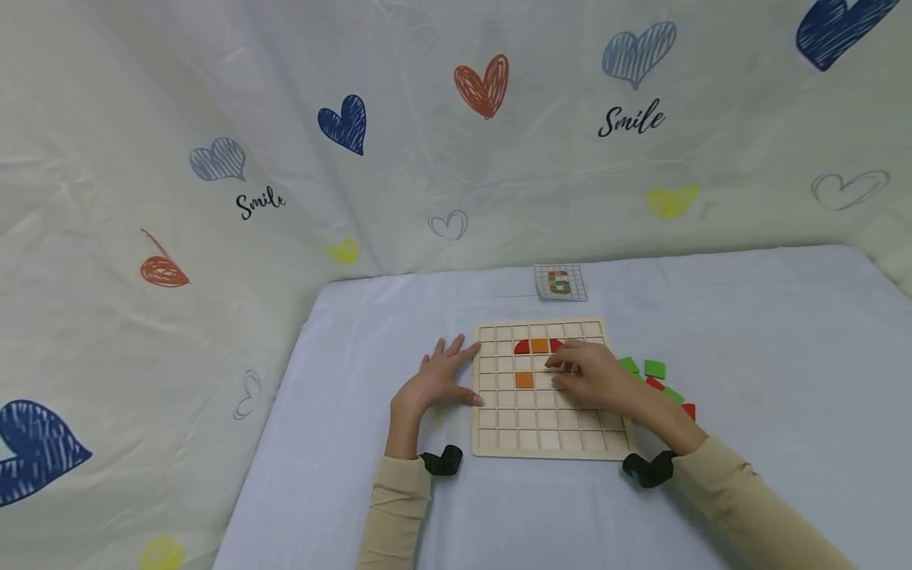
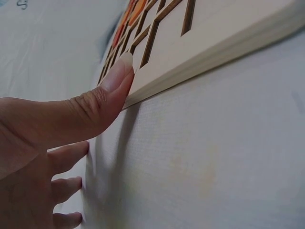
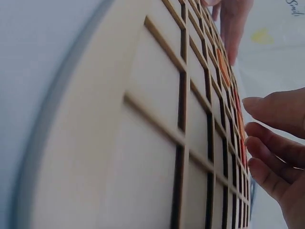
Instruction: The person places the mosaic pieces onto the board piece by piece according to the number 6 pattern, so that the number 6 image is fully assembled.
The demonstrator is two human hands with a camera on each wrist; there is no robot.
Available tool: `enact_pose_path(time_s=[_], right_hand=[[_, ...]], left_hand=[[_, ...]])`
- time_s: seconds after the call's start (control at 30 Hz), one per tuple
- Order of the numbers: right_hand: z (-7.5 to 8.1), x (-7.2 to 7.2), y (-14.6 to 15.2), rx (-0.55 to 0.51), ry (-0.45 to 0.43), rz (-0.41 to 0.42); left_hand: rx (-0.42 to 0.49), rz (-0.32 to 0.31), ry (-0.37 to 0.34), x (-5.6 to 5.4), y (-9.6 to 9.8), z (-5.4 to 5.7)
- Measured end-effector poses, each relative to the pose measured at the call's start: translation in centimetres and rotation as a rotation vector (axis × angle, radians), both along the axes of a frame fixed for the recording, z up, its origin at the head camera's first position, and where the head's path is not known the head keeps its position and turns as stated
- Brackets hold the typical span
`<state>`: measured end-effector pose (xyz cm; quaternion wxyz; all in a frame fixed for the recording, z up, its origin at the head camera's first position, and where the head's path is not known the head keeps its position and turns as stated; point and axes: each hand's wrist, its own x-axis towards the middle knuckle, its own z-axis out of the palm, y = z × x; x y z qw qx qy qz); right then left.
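As seen from the head view, got a square, pale wooden board with a carved grid (image 1: 507, 438) flat on a white cloth (image 1: 342, 356). See set in its cells: flat red quarter-round tile (image 1: 522, 347), flat orange square tile (image 1: 539, 346), second red tile (image 1: 556, 346) partly covered by the right hand (image 1: 594, 376), plus another orange square tile (image 1: 524, 380) nearer the body. Spot loose flat green tiles (image 1: 655, 369) and loose flat red tiles (image 1: 688, 411) right of the board, small printed pattern card (image 1: 559, 283) beyond it. Would call the board light, stiff, not fragile; best steadied by its rim. Would rate the tiles as light, rigid, maybe slick; best pinched by opposite edges. Have the left hand (image 1: 436, 378) at the board's left edge, right hand over the cells, reaching in from the right.

From left wrist: see thumb (image 2: 90, 114) laid along the rim near a corner, with the other fingers extended and spread. Released, gripping nothing.

From right wrist: see fingertips (image 3: 257, 131) bent loosely towards the far cells, with a gap between thumb and fingers. Can't spot any tile between them; reads as released. Can't confirm contact with the board.
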<state>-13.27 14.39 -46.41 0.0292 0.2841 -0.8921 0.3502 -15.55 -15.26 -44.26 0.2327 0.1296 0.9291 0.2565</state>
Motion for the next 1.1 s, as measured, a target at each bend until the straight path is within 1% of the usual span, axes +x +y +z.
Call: enact_pose_path(time_s=[0.07,0.23,0.47,0.67,0.8,1.1], right_hand=[[0.1,0.3,0.7,0.002,0.005,-0.022],[0.2,0.8,2.5,0.018,-0.015,-0.072],[0.5,0.8,5.0,0.071,-0.026,-0.112],[0.3,0.8,6.7,0.115,-0.033,-0.157],[0.3,1.0,7.5,0.131,-0.056,-0.188],[0.1,1.2,8.4,0.172,-0.078,-0.183]], left_hand=[[0.005,0.004,0.001,0.0,0.0,0.0],[-0.004,0.01,0.003,0.0,-0.1,0.0],[-0.002,0.01,0.005,0.0,-0.2,0.0],[0.001,0.005,-0.001,0.0,-0.2,0.0],[-0.001,-0.005,-0.002,-0.1,-0.1,0.1],[-0.008,-0.007,0.006,-0.1,-0.1,-0.1]])
